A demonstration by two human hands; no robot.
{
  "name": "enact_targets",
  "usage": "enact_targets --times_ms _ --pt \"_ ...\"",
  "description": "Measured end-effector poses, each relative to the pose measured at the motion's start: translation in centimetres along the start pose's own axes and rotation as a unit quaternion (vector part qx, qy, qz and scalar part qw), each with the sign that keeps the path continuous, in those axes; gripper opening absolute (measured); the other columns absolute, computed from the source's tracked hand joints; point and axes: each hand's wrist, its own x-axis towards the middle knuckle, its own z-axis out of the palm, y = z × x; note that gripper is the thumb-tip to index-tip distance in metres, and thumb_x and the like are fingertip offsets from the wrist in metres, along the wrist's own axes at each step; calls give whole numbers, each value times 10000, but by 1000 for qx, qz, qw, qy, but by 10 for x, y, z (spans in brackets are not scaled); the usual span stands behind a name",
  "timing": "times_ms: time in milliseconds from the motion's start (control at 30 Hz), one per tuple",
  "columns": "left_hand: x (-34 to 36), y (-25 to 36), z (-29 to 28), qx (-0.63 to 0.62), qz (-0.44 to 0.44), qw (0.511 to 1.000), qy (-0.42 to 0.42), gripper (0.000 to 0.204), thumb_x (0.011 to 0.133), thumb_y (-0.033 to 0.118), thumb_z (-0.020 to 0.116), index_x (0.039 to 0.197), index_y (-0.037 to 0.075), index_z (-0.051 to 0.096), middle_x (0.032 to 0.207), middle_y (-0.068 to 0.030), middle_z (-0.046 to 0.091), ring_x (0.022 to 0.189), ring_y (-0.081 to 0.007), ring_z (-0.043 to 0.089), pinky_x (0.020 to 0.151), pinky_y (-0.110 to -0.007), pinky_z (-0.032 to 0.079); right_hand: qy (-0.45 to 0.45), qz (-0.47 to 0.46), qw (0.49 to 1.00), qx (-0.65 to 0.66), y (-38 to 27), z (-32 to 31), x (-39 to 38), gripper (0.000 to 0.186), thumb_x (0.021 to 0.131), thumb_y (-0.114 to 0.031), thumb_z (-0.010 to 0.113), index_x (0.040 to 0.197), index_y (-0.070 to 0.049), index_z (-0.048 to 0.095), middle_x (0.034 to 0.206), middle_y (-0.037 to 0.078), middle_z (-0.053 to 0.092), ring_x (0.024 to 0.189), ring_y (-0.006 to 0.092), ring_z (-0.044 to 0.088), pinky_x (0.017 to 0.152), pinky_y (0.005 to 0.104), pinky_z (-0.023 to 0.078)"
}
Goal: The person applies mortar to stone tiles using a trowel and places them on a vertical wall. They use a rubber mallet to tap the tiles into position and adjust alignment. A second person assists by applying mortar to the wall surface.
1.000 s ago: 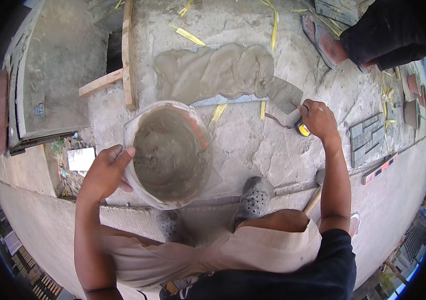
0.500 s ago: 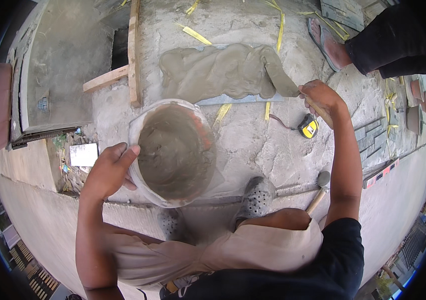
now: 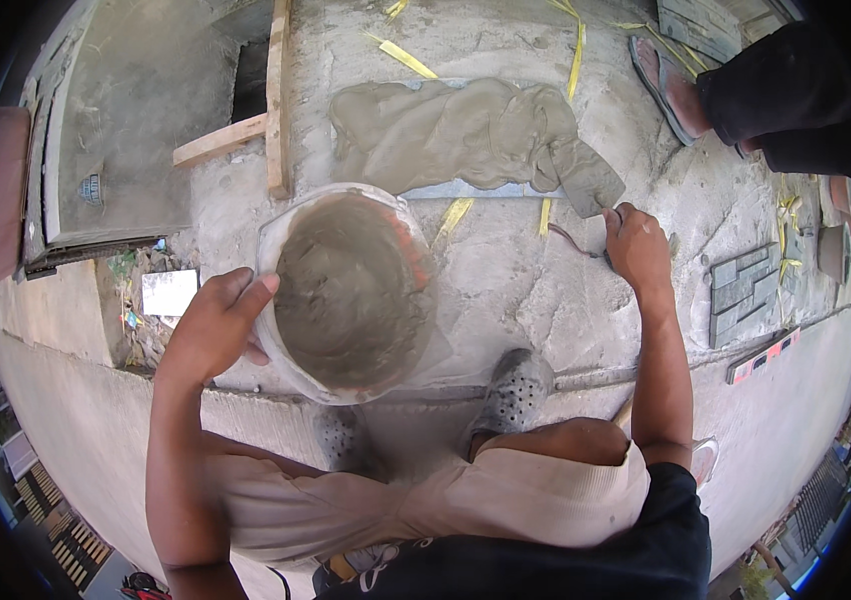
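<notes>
My left hand (image 3: 214, 325) grips the left rim of a bucket (image 3: 414, 245), thumb over the edge. Wet grey mortar (image 3: 346, 290) lies inside it. In my right hand (image 3: 638, 245) is a trowel (image 3: 594, 182), its handle mostly hidden under the fingers. The blade is flat and smeared, touching the right end of a thick, uneven mortar layer (image 3: 446, 130). That layer covers most of a grey-blue slab (image 3: 446, 190), whose near edge shows bare. A dark strap (image 3: 571, 240) lies beside my right hand; what it belongs to is hidden.
Another person's sandaled foot (image 3: 676, 95) stands at the far right. Wooden strips (image 3: 278, 110) lie at the left, by a white tile piece (image 3: 170, 292). Stone-strip panels (image 3: 746, 295) and a level (image 3: 764, 356) lie right. Yellow straps (image 3: 456, 215) cross the rough floor.
My right hand has come nearer and the trowel has turned, its blade now further right at the mortar's end. The hand now covers the yellow tape measure. My left hand stays on the bucket.
</notes>
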Motion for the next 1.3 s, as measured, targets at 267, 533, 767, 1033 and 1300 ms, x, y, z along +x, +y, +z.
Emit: enact_targets --times_ms 267,533,767,1033,1300 --pt "2 2 5 -19 -13 1000 6 470 1033 424 566 989 -41 617 743 -93 655 549 -161 651 498 -280 573 -88 -28 996 -11 -67 -1 -8 350 1011 -319 531 1033 -4 682 932 293 688 920 481 671 828 533 536" --pt "1 7 1 10 -4 1000 5 515 1038 423 548 1005 -88 602 749 -137 659 585 -199 679 544 -304 574 -72 -103 992 -1 -87 6 -10 345 1006 -306 537 1041 4 684 951 272 698 889 460 683 812 519 549" --pt "-5 -1 1 18 -26 999 14 515 1038 420 551 1017 -91 603 757 -144 661 589 -205 679 549 -313 578 -83 13 994 -63 -68 -22 -22 365 997 -328 559 1049 7 692 954 287 695 920 467 667 822 519 544" --pt "5 1 -3 -10 -10 1000 0 493 1038 413 556 976 -74 594 735 -137 652 578 -196 675 542 -313 574 -88 37 995 7 -2 -22 -23 372 986 -327 567 1050 16 695 1037 306 683 1055 484 629 923 518 504" --pt "0 -2 -4 -10 -5 1000 8 521 1035 425 556 1015 -94 598 738 -140 655 579 -204 679 536 -305 568 17 -5 994 -109 -38 -39 5 287 960 -306 607 1024 -39 692 975 191 715 891 404 706 796 490 562"
